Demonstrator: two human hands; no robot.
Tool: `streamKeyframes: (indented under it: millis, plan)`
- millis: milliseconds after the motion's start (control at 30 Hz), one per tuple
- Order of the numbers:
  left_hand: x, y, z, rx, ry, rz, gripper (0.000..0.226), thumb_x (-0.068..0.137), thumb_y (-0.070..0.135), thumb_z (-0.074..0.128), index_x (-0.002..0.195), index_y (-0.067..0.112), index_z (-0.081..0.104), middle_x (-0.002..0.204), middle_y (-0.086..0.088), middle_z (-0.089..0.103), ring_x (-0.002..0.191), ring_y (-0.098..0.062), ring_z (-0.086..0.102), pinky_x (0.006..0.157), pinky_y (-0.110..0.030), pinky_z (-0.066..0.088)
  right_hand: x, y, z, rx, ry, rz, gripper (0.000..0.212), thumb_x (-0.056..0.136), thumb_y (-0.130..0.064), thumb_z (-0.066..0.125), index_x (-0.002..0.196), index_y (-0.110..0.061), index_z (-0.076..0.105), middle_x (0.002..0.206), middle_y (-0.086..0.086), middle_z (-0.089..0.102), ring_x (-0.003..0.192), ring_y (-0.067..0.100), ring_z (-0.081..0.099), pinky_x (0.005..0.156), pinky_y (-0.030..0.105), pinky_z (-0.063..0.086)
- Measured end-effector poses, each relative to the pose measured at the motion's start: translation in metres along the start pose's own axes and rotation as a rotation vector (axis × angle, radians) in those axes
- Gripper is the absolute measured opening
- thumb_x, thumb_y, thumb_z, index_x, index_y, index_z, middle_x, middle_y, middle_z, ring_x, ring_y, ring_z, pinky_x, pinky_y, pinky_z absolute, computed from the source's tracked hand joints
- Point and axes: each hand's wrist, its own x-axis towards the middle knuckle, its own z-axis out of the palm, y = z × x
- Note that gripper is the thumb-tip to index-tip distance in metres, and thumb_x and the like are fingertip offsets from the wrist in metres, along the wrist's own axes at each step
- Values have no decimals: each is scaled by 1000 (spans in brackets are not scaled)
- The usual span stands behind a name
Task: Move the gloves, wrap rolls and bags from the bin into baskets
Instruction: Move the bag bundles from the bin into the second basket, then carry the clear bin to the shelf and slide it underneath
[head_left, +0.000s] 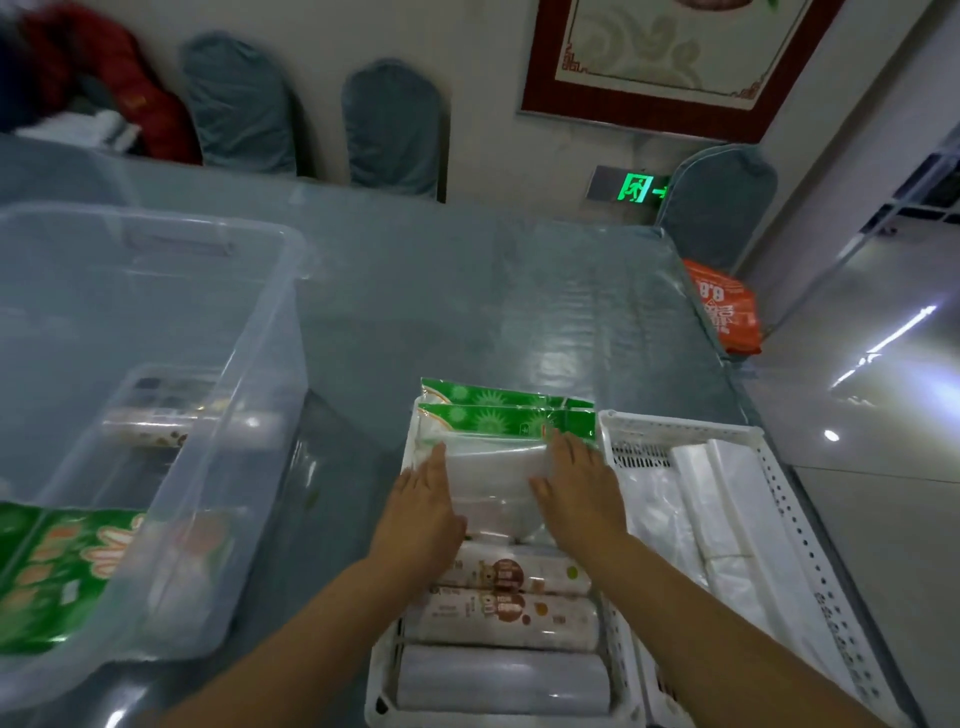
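Note:
A clear plastic bin (260, 332) stands at the left; inside lie a green printed pack (47, 566) and a wrap roll (150, 423). In front of me a white basket (382, 670) holds several wrap rolls (498, 613) and green-topped glove packs (498, 421). My left hand (421, 509) and my right hand (576, 493) lie with straight fingers on either side of the top clear glove pack (493, 478), pressing it flat. A second white basket (810, 551) at the right holds white plastic bags (727, 499).
The baskets and bin stand on a table with a glossy blue-grey cover (467, 291). An orange bag (724, 312) hangs at the table's far right corner. Covered chairs (395, 130) line the wall behind. A shiny floor lies to the right.

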Motion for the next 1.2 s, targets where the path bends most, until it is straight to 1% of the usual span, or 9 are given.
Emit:
streamKeyframes:
  millis: [67, 167, 300, 433, 600, 733, 867, 1033, 1200]
  plan:
    - [-2, 4, -9, 34, 68, -28, 79, 83, 19, 54, 146, 7, 8, 143, -14, 38, 125, -29, 40, 107, -38, 31, 4, -5, -12, -28, 87, -21, 56, 91, -36, 48, 139, -13, 30, 141, 8, 41, 127, 25, 37, 105, 37, 34]
    - [-5, 14, -34, 125, 160, -31, 68, 85, 23, 52, 144, 10, 20, 139, -10, 39, 122, -27, 42, 101, -35, 32, 13, -22, -31, 10, 139, -83, 48, 90, -29, 49, 134, -11, 40, 133, 8, 49, 120, 25, 42, 101, 37, 33]
    - [-15, 33, -87, 199, 337, 34, 47, 82, 22, 51, 129, 19, 44, 123, -4, 53, 109, -25, 50, 88, -33, 37, 24, -67, -53, 147, 195, -194, 40, 84, -14, 54, 123, -6, 52, 119, 14, 60, 108, 31, 51, 93, 38, 39]
    - [-33, 36, -154, 218, 466, 60, 41, 82, 22, 54, 122, 19, 52, 123, -5, 57, 111, -27, 52, 91, -36, 39, 29, -126, -73, 256, 198, -312, 38, 84, -14, 54, 121, -8, 56, 119, 14, 62, 107, 32, 55, 93, 37, 40]
    - [-67, -22, -233, 253, 569, -16, 35, 86, 24, 52, 122, 22, 54, 122, -3, 58, 111, -26, 51, 90, -36, 40, 22, -209, -91, 376, 185, -390, 32, 83, -11, 53, 113, -12, 62, 113, 12, 64, 103, 31, 58, 88, 35, 42]
    - [-90, -97, -281, 267, 570, -123, 33, 87, 21, 53, 120, 21, 57, 122, -5, 58, 112, -27, 51, 88, -36, 42, 13, -265, -91, 411, 146, -396, 27, 86, -13, 51, 110, -12, 62, 113, 11, 63, 102, 31, 57, 87, 38, 44]
    - [-104, -176, -320, 354, 499, -242, 32, 87, 18, 51, 118, 19, 56, 122, -6, 57, 114, -28, 51, 86, -36, 43, 5, -308, -81, 402, 97, -276, 25, 91, -25, 50, 111, -13, 58, 113, 8, 58, 97, 28, 57, 77, 32, 41]
    - [-113, -254, -351, 568, 395, -336, 30, 86, 19, 54, 115, 10, 52, 119, -11, 56, 111, -31, 50, 85, -37, 43, -2, -333, -77, 422, 64, -4, 41, 85, -29, 58, 122, -15, 48, 117, 10, 58, 97, 29, 58, 74, 29, 39]
    - [-110, -291, -360, 413, 359, -307, 12, 86, 5, 50, 98, 5, 49, 98, -16, 63, 86, -35, 62, 69, -34, 45, -15, -354, -71, 411, 52, 170, 26, 81, -18, 59, 101, -10, 45, 100, 15, 60, 87, 31, 58, 65, 30, 38]
